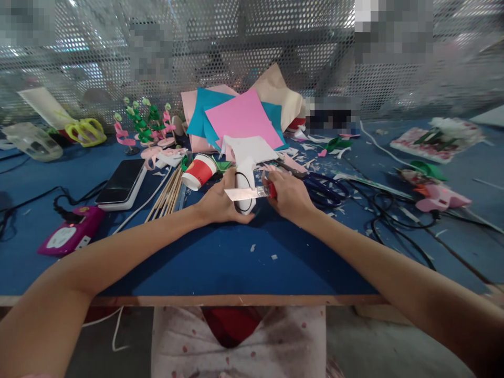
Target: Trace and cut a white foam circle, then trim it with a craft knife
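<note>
Here, left grip clasps white piece, right grip knife; cup print is illegible.

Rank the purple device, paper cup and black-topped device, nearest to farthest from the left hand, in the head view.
From the left hand:
1. Paper cup: just beyond, slightly left.
2. Black-topped device: left, past the wooden sticks.
3. Purple device: farther left, lower in view.
</note>
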The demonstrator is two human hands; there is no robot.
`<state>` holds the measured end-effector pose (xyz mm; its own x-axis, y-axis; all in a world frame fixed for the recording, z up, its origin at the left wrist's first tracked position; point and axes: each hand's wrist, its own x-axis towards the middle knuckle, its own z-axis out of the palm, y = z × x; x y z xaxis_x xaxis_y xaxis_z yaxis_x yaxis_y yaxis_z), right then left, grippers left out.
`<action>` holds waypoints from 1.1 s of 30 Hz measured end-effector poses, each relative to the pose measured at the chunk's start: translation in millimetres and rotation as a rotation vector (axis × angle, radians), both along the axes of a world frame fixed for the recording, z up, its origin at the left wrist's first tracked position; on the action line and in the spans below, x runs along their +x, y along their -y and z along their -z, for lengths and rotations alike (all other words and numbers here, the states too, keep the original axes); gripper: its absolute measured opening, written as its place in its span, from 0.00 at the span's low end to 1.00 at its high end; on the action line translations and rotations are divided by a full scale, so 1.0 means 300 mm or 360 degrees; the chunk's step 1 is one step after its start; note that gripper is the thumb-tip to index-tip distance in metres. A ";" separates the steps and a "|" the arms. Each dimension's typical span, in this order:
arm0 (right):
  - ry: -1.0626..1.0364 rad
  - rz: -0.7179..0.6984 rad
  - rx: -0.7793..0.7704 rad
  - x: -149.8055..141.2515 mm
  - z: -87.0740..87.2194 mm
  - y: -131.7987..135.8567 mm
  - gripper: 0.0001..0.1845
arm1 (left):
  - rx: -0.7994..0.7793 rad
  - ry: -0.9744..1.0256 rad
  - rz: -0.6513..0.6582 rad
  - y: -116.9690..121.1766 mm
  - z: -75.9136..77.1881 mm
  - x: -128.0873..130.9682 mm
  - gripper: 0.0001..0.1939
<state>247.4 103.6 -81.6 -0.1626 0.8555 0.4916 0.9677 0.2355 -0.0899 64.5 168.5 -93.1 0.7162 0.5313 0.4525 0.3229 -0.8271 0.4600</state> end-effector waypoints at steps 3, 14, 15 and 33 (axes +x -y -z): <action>-0.0012 0.0001 -0.0013 -0.003 -0.003 0.000 0.11 | -0.0012 0.0034 0.0051 -0.006 0.008 -0.001 0.47; -0.0135 -0.0082 0.0076 0.026 0.016 -0.032 0.10 | 0.0076 0.0374 0.0210 -0.033 0.005 -0.024 0.47; -0.0137 -0.0089 0.0080 0.028 0.019 -0.031 0.10 | 0.0073 0.0346 0.0198 -0.031 0.006 -0.022 0.48; -0.0236 -0.0082 0.0113 0.002 0.026 -0.005 0.08 | 0.0038 0.0232 0.0195 0.005 -0.007 0.007 0.46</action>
<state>248.0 105.2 -89.4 -0.1263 0.8102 0.5724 0.9316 0.2952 -0.2123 66.8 166.8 -91.1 0.7009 0.4320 0.5676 0.1506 -0.8675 0.4742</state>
